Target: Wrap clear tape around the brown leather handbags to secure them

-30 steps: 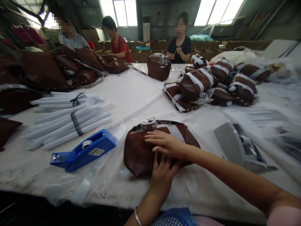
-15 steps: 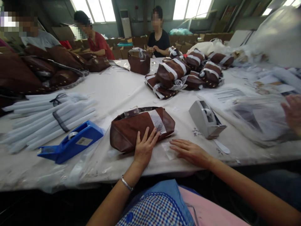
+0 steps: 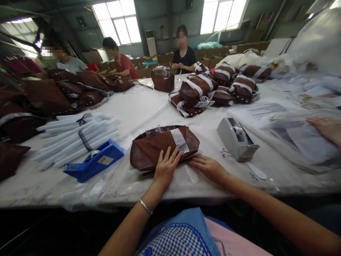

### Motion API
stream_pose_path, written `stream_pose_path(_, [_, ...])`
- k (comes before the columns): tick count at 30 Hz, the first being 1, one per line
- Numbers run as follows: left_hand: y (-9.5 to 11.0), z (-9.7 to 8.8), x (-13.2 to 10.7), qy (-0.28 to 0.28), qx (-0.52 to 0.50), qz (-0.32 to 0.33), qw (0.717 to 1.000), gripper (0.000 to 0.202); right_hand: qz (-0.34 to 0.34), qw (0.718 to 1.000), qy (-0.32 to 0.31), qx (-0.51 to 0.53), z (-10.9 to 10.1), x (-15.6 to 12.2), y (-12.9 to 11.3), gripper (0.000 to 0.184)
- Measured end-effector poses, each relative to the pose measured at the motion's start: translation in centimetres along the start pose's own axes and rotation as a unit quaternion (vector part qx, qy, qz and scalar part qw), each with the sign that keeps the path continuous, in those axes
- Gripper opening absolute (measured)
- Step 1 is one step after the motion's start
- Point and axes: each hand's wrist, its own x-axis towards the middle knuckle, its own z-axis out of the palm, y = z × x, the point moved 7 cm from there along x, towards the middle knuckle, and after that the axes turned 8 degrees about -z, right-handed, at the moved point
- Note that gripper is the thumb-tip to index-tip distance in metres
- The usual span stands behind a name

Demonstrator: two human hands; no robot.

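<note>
A brown leather bag [image 3: 160, 145] with a clear plastic band across it lies on the white table [image 3: 149, 106] in front of me. My left hand [image 3: 166, 167] rests flat on the bag's near edge, fingers spread. My right hand [image 3: 209, 166] lies flat on the table at the bag's right corner, fingers stretched toward a clear plastic strip [image 3: 191, 175].
A blue tape dispenser [image 3: 93, 161] sits left of the bag, a grey tape dispenser [image 3: 236, 139] right of it. White rolled bundles [image 3: 77, 137] lie at left. Wrapped brown bags [image 3: 210, 89] pile up mid-table, unwrapped bags [image 3: 61, 92] at far left. Three people sit across. Another person's hand [image 3: 326, 128] rests on plastic sheets at right.
My right hand came off the top of the bag to the table beside it, then slid in to the bag's right corner. My left hand stayed on the bag.
</note>
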Motion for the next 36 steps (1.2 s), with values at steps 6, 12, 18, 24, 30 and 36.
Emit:
stream_pose_path(6, [-0.1, 0.1, 0.0, -0.010, -0.011, -0.009, 1.000, 0.066, -0.029, 0.987, -0.123, 0.096, 0.0, -0.6, 0.2, 0.073])
stream_pose_path(12, [-0.2, 0.2, -0.1, -0.016, -0.015, -0.013, 1.000, 0.067, -0.074, 0.995, -0.057, 0.047, -0.2, -0.4, -0.8, 0.040])
stream_pose_path(18, [-0.2, 0.3, -0.1, -0.012, -0.017, -0.012, 1.000, 0.066, -0.066, 0.998, -0.001, -0.010, -0.2, 0.0, -1.0, 0.029])
stream_pose_path(24, [-0.2, 0.3, -0.1, -0.012, -0.019, -0.013, 1.000, 0.065, -0.102, 0.992, 0.068, -0.001, -1.4, 0.1, -1.2, 0.025])
stream_pose_path(30, [-0.2, 0.4, -0.1, -0.005, -0.014, -0.015, 1.000, 0.065, -0.135, 0.989, 0.059, 0.017, -1.6, -0.7, -2.5, 0.029])
stream_pose_path(36, [0.1, 0.1, -0.1, -0.006, -0.011, -0.014, 1.000, 0.063, -0.125, 0.988, 0.086, -0.005, -3.9, 0.5, -2.5, 0.032])
